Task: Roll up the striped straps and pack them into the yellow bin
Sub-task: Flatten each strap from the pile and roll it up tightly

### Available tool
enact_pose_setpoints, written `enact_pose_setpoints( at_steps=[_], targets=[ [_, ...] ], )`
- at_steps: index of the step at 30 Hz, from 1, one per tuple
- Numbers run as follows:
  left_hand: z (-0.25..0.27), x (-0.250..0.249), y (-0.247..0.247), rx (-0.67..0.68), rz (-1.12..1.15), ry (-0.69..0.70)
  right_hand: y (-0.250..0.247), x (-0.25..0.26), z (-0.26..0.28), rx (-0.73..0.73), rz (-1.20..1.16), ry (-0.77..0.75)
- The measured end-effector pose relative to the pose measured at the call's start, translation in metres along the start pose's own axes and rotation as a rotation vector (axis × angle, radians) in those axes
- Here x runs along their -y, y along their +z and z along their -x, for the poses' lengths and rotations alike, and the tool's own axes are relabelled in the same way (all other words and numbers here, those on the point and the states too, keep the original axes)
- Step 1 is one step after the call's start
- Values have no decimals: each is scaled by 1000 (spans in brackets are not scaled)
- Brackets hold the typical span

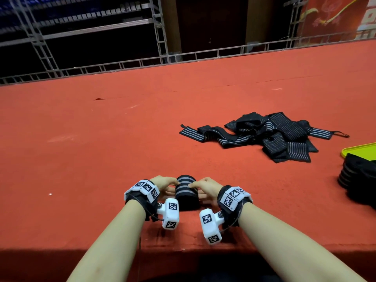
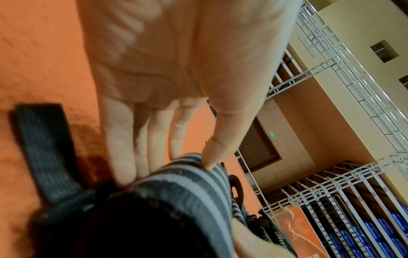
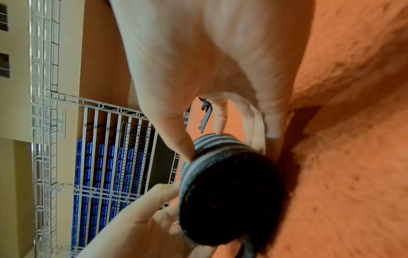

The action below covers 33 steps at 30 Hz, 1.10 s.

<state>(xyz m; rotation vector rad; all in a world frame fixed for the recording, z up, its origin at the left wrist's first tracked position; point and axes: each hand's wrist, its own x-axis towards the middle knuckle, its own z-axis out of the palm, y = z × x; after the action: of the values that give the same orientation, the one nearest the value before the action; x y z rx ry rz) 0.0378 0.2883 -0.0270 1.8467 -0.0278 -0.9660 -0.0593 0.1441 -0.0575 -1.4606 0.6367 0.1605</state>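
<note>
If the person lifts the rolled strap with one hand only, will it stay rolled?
Probably not firmly. The rolled strap is soft fabric, and both the left hand and right hand hold it. Its loose tail lies free, so it may unwind.

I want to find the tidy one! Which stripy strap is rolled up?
The striped strap between the left hand and right hand, rolled into a fat bundle. The other straps lie loose in a pile.
</note>
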Motion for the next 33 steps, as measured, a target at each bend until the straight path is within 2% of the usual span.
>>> enact_pose_setpoints(
  at_steps=[7, 11, 13, 15, 17, 20, 24, 26, 29, 33],
  targets=[
    [-5, 9, -7, -196, -175, 37, 22, 0, -11, -142, 225, -17],
    [-5, 10, 2, -264, -404, 59, 24, 2, -9, -107, 217, 3],
    [-4, 9, 3, -256, -493, 104, 24, 2, -5, -80, 168, -11],
    [-3, 7, 8, -223, -492, 172, 19, 0, -9, -55, 96, -24],
    [1, 2, 16, -168, -386, 215, 11, 3, 0, -42, 20, -66],
    [9, -12, 35, -55, -175, 299, -10, 11, 17, 6, -28, -205],
    [12, -34, 74, 71, -134, 406, -49, 19, 28, 2, 64, -433],
    [11, -45, 99, 124, -199, 453, -73, 16, 34, -76, 112, -503],
    [16, -61, 137, 233, -449, 556, -108, 3, 47, -209, 96, -539],
    [22, -83, 188, 316, -782, 713, -156, -11, 67, -277, 100, -593]
  ],
)
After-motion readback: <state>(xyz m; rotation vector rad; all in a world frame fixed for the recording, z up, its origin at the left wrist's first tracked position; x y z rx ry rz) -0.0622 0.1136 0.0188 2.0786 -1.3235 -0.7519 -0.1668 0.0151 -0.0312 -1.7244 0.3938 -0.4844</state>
